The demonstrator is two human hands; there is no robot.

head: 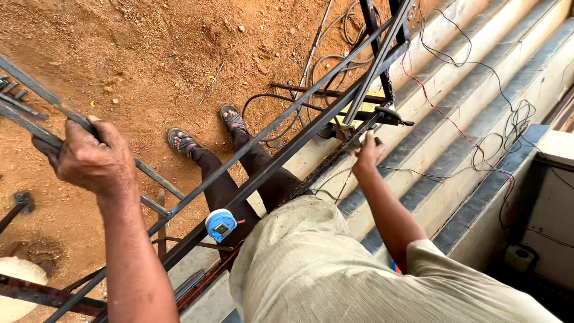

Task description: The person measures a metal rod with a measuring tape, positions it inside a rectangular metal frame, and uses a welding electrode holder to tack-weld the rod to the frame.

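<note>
Nearest me, my left hand [92, 158] at nine o'clock clamps a slanting metal bar [36, 90]; my right hand [368, 154] at two o'clock pinches something small I can't identify against the dark steel frame [287, 155].

A blue tape measure [220, 224] is seen clipped at the waist; red and black wires [472, 134] are strewn over the concrete steps [430, 149]; black cables [281, 98] are coiled on the red dirt [149, 54]; sandals [182, 142] are worn.
</note>
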